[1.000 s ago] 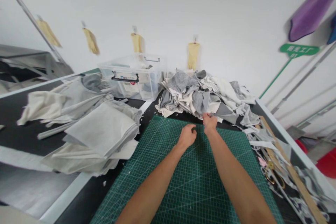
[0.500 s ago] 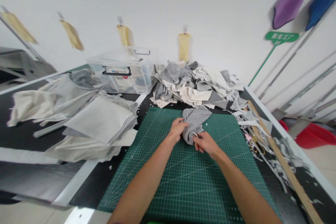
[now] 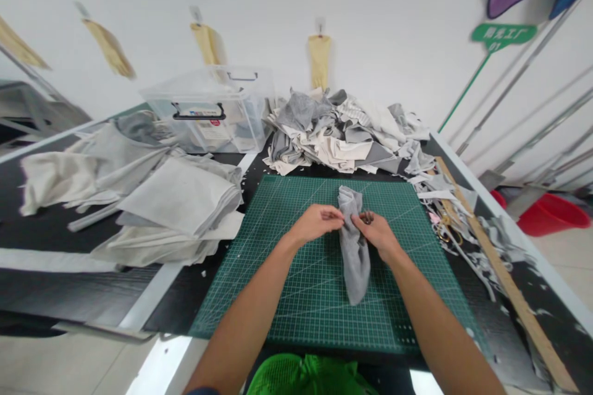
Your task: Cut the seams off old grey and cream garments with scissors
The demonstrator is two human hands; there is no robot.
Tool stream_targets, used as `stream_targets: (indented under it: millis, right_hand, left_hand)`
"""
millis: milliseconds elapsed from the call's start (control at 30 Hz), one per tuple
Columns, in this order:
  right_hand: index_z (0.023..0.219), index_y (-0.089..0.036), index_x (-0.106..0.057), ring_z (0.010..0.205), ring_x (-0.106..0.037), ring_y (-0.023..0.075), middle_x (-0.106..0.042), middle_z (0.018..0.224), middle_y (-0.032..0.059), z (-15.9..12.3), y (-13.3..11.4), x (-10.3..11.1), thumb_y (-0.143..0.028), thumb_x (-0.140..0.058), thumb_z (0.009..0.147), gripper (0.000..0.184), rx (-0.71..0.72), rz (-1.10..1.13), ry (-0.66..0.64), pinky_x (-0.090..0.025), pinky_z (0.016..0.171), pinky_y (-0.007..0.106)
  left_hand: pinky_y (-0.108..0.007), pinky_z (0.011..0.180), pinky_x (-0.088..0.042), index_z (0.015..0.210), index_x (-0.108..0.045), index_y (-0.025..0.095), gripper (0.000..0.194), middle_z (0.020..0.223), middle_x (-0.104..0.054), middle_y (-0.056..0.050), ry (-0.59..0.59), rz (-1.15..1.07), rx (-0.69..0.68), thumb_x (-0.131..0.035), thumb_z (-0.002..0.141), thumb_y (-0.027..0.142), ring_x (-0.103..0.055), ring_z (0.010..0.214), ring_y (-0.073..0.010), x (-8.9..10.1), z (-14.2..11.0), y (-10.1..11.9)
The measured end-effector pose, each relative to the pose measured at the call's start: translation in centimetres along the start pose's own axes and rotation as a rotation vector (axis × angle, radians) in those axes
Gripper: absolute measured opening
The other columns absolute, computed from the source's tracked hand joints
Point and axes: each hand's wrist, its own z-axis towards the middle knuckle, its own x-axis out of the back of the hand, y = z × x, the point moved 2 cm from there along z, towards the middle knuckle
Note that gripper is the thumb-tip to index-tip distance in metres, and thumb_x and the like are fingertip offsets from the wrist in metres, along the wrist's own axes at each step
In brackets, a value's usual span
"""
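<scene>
A strip of grey cloth [image 3: 356,271], folded or bunched lengthwise, hangs over the middle of the green cutting mat [image 3: 296,284]. My left hand [image 3: 319,222] pinches its left edge with the fingertips. From the other side, my right hand [image 3: 376,233] grips the cloth between thumb and fingers. A small dark metal tool [image 3: 366,217] is tucked in the curled fingers of that hand; its kind is mostly hidden, though it looks like small snips.
Behind the mat lies a heap of grey and cream cloth scraps [image 3: 333,136]. Stacked cloth pieces [image 3: 180,197] lie left, before a clear plastic box [image 3: 208,105]. A wooden strip [image 3: 504,284] and loose scraps run along the right edge. A red bucket [image 3: 553,216] stands on the floor.
The grey cloth has turned from spread out to a long upright strip pointing towards me. The metal blade showing at my right hand has gone back among the fingers. The view has tilted down slightly.
</scene>
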Motion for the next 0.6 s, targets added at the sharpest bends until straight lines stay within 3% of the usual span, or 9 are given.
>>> stream_targets:
  millis: [67, 133, 233, 300, 400, 500, 600]
  right_hand:
    - [0.08, -0.018, -0.066, 0.063, -0.053, 0.0145, -0.064, 0.07, 0.0009, 0.0, 0.0, 0.2, -0.054, -0.07, 0.08, 0.036, 0.036, -0.023, 0.007, -0.04, 0.06, 0.026]
    - [0.08, -0.018, -0.067, 0.065, -0.053, 0.0151, -0.063, 0.071, 0.0003, -0.2, -0.4, 0.2, -0.055, -0.067, 0.083, 0.037, 0.083, 0.01, -0.011, -0.04, 0.063, 0.027]
    - [0.084, -0.018, -0.067, 0.07, -0.055, 0.0159, -0.065, 0.077, 0.0009, -0.7, -1.3, -0.4, -0.056, -0.071, 0.081, 0.038, 0.154, 0.09, -0.039, -0.042, 0.067, 0.028]
    - [0.089, -0.019, -0.066, 0.07, -0.056, 0.016, -0.066, 0.078, 0.0005, -1.1, -1.7, -1.0, -0.055, -0.078, 0.075, 0.04, 0.155, 0.137, -0.051, -0.044, 0.068, 0.028]
    - [0.098, -0.02, -0.065, 0.067, -0.056, 0.0158, -0.066, 0.076, -0.0009, -1.4, -1.7, -1.4, -0.052, -0.084, 0.068, 0.048, 0.092, 0.173, -0.122, -0.044, 0.066, 0.028]
    - [0.101, -0.019, -0.068, 0.069, -0.056, 0.0158, -0.067, 0.079, 0.0004, -1.3, -1.6, -0.6, -0.052, -0.081, 0.072, 0.046, 0.073, 0.186, -0.16, -0.044, 0.065, 0.028]
    - [0.092, -0.02, -0.067, 0.066, -0.052, 0.0137, -0.062, 0.079, 0.0, -0.7, -1.5, 1.1, -0.057, -0.071, 0.081, 0.038, 0.126, 0.334, 0.003, -0.039, 0.057, 0.025]
  left_hand:
    - [-0.035, 0.086, -0.052, 0.099, -0.075, 0.015, 0.028, 0.101, -0.075, -0.011, 0.299, 0.036, 0.039, -0.07, 0.081, 0.036, -0.068, 0.094, -0.0223, 0.9, 0.4, -1.1]
    - [-0.038, 0.093, -0.051, 0.114, -0.072, 0.015, 0.043, 0.121, -0.072, -0.016, 0.396, 0.096, 0.057, -0.075, 0.078, 0.04, -0.066, 0.109, -0.026, 1.2, 0.7, -2.1]
    - [-0.039, 0.095, -0.052, 0.119, -0.071, 0.014, 0.056, 0.128, -0.07, -0.017, 0.282, 0.153, 0.051, -0.079, 0.075, 0.049, -0.066, 0.112, -0.0283, 0.4, 1.1, -2.9]
    - [-0.036, 0.087, -0.053, 0.107, -0.074, 0.014, 0.048, 0.112, -0.074, -0.013, 0.162, 0.181, 0.039, -0.079, 0.073, 0.047, -0.068, 0.099, -0.0261, -0.6, 1.0, -2.9]
    - [-0.031, 0.075, -0.052, 0.095, -0.075, 0.014, 0.031, 0.092, -0.074, -0.005, 0.051, 0.169, 0.013, -0.077, 0.07, 0.032, -0.067, 0.083, -0.0211, -1.3, 0.7, -2.5]
    - [-0.028, 0.071, -0.05, 0.094, -0.074, 0.014, 0.026, 0.09, -0.073, -0.003, 0.121, 0.06, 0.001, -0.071, 0.069, 0.021, -0.065, 0.08, -0.0188, -0.6, 0.2, -2.1]
    - [-0.028, 0.073, -0.051, 0.099, -0.071, 0.013, 0.028, 0.094, -0.073, -0.005, 0.384, -0.121, -0.045, -0.071, 0.075, 0.029, -0.065, 0.083, -0.0187, 1.4, -0.4, -1.9]
